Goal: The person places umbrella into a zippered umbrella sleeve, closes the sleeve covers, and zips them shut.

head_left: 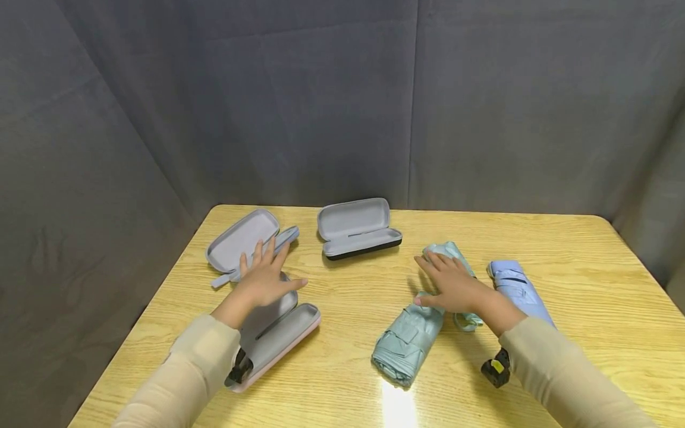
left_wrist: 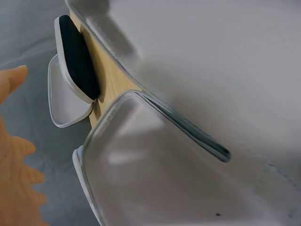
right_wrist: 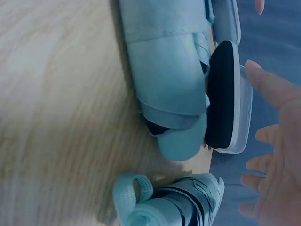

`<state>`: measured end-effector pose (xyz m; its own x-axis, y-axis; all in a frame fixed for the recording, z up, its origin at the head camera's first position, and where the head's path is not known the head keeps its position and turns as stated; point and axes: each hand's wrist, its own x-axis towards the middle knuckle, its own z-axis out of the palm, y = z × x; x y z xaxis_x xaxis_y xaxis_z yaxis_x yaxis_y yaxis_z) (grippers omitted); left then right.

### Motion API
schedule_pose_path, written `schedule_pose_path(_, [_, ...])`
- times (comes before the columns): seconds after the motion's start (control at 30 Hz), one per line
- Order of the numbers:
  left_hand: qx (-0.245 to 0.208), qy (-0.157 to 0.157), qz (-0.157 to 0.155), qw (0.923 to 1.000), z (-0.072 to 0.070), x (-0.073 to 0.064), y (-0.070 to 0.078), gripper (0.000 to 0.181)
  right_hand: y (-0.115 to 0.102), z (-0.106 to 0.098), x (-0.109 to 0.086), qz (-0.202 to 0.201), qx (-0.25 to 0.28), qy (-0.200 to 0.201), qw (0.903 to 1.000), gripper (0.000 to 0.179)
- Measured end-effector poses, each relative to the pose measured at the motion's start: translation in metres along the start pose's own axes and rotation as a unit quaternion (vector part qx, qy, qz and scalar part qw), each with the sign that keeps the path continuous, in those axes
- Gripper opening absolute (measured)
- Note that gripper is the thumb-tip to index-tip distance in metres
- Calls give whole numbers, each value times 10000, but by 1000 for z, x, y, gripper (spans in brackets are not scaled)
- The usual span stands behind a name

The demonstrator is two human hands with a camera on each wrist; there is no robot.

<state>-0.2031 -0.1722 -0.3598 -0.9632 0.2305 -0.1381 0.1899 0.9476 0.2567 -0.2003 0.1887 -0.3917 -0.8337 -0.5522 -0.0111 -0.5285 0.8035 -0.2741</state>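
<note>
My left hand hovers with spread fingers above an unzipped pink glasses case and a blue glasses case, hiding part of both. Grey lining fills much of the left wrist view, where the hand's fingers show at the left edge, holding nothing. My right hand, fingers extended, is over two folded green umbrellas, the nearer one and the farther one. In the right wrist view, the nearer umbrella lies apart from the hand. The farther umbrella is partly covered.
A black glasses case stands with its lid up near the back edge of the wooden table. A folded blue umbrella lies at the right, partly behind the right forearm. Grey curtain hangs behind the table.
</note>
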Motion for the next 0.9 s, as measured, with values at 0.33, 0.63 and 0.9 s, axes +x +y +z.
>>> schedule_pose_path(0.33, [71, 27, 17, 10000, 7, -11, -9, 92, -7, 14, -10, -196, 136, -150, 9996, 84])
schedule_pose_path(0.63, [-63, 10, -44, 10000, 11, -19, -14, 86, -11, 16, -15, -360, 241, -168, 9989, 76])
schedule_pose_path(0.9, [-67, -23, -130, 9999, 17, -24, -23, 83, -8, 15, -16, -362, 446, -501, 9971, 75])
